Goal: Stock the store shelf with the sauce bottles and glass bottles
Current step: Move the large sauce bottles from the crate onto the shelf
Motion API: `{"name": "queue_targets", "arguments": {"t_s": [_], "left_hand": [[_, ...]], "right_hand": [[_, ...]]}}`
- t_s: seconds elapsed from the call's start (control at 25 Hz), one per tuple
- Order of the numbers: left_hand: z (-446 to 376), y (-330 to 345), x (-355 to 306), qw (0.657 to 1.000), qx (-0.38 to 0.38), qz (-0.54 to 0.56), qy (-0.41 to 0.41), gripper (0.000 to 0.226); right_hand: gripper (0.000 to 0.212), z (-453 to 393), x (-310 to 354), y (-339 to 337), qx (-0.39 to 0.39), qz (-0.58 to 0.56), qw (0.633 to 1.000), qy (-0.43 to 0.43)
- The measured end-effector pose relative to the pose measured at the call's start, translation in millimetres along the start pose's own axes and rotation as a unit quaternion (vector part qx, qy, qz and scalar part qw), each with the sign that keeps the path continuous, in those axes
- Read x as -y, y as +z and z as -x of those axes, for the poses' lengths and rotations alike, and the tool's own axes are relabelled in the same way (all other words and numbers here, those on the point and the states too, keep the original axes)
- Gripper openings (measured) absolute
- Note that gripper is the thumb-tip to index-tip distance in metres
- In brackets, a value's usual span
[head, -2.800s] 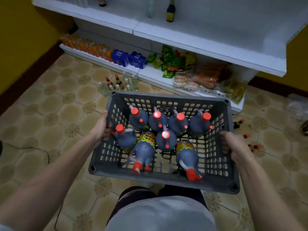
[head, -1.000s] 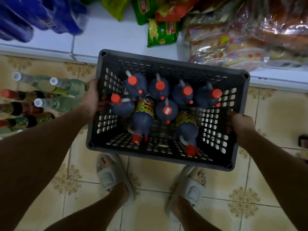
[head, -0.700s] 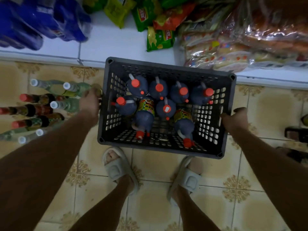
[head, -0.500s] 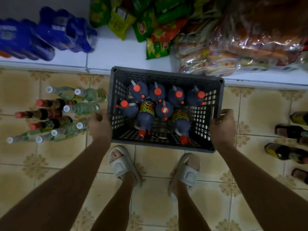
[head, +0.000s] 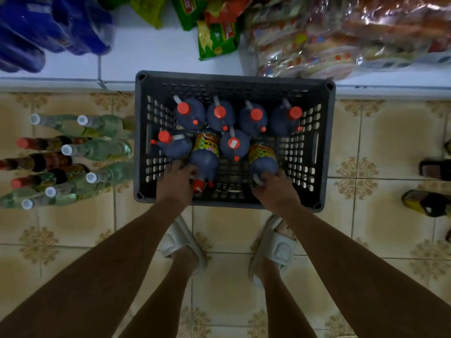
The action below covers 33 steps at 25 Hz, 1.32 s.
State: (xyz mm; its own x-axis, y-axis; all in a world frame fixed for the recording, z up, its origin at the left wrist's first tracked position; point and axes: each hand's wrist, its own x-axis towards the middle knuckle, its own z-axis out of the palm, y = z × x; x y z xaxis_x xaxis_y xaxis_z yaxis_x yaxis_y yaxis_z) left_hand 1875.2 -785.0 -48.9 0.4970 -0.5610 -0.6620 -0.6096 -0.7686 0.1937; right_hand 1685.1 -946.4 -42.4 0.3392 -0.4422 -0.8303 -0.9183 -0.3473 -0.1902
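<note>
A dark grey plastic crate (head: pixel 234 78) stands on the tiled floor against the white bottom shelf (head: pixel 151 54). Several dark sauce bottles with red caps (head: pixel 220 114) stand upright in its far half. Two more lie on their sides with yellow labels up. My left hand (head: pixel 177 181) is closed around the neck and handle of the left lying bottle (head: pixel 206 154). My right hand (head: pixel 275 189) is closed over the cap end of the right lying bottle (head: pixel 262 157), hiding its cap.
Several glass bottles (head: pixel 97 150) stand on the floor left of the crate, and dark bottles (head: pixel 429 203) lie at the right edge. On the shelf sit blue packs (head: pixel 61 25), green snack bags (head: pixel 214 37) and wrapped bread (head: pixel 341 45). My slippered feet (head: pixel 180 242) are just behind the crate.
The crate was carried to the shelf and lowered to the floor. Both hands let go of its sides and moved inside onto the two lying bottles.
</note>
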Motion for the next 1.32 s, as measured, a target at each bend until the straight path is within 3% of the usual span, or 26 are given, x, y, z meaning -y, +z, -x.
{"name": "queue_targets", "arguments": {"t_s": [0.12, 0.36, 0.48, 0.64, 0.8, 0.88, 1.04, 1.16, 1.2, 1.24, 1.32], "left_hand": [[-28, 4, -3, 0.978, 0.026, -0.198, 0.058, 0.056], [-41, -1, -6, 0.936, 0.035, -0.328, 0.121, 0.047], [-44, -14, -18, 0.948, 0.048, -0.276, 0.153, 0.044], [-47, -24, -24, 0.977, 0.072, -0.169, 0.106, 0.037], [-36, -2, -24, 0.994, 0.038, 0.085, -0.051, 0.026], [-27, 11, -28, 0.98, 0.058, 0.157, -0.108, 0.03], [-16, 17, -35, 0.96, 0.095, 0.19, -0.181, 0.039], [-18, 16, -38, 0.956, 0.105, 0.193, -0.192, 0.035], [-18, 16, -37, 0.955, 0.107, 0.191, -0.199, 0.034], [-18, 16, -37, 0.956, 0.103, 0.182, -0.207, 0.034], [-16, 18, -36, 0.958, 0.094, 0.159, -0.217, 0.037]], "right_hand": [[0.048, -18, 6, 9, -0.016, 0.102, 0.995, 0.01], [0.042, -16, 19, -5, -0.017, 0.122, 0.99, 0.073], [0.034, -12, 22, -45, -0.018, 0.239, 0.967, 0.082], [0.03, -9, 40, -65, 0.001, 0.43, 0.903, 0.027], [0.027, -4, 35, -22, 0.058, 0.459, 0.885, 0.055], [0.027, 2, 27, -10, 0.049, 0.4, 0.913, 0.061], [0.038, 21, 10, 0, -0.016, 0.221, 0.975, 0.008], [0.029, 43, 3, -2, -0.135, -0.047, 0.989, 0.026], [0.023, 47, 3, -3, -0.187, -0.179, 0.962, 0.084], [0.022, 46, 2, -4, -0.225, -0.311, 0.909, 0.161], [0.029, 33, 1, -9, -0.194, -0.531, 0.777, 0.278]]}}
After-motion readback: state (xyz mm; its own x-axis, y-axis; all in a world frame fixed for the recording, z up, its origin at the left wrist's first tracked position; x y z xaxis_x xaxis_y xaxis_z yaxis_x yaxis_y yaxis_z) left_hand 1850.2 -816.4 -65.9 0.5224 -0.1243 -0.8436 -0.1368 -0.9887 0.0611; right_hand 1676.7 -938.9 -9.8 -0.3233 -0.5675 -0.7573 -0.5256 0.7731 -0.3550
